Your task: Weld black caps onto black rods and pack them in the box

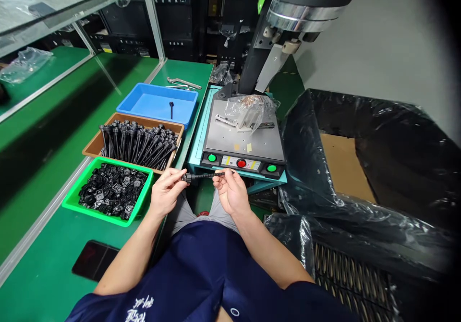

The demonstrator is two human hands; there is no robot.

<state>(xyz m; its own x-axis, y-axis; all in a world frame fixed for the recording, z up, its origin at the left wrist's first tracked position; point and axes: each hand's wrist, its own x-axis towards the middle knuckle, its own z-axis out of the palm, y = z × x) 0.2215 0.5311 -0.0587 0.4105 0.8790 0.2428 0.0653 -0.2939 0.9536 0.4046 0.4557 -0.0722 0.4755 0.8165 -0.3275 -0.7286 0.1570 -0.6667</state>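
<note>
A black ribbed flexible tube with a wider round cap at one end is held level between my two hands, above my lap. Thumb and fingers of my left hand pinch the capped end. The thin end is gripped by my right hand, whose fingertips partly cover it. Left of my hands stands a brown tray full of similar black tubes. Nearer me, a green tray holds many small black plastic parts. A blue tray behind them contains a single black piece.
Ahead stands a bench press with a grey plate, green buttons and a red one; its head overhangs. A black-lined box is on the right. A phone and wrenches lie on the green table.
</note>
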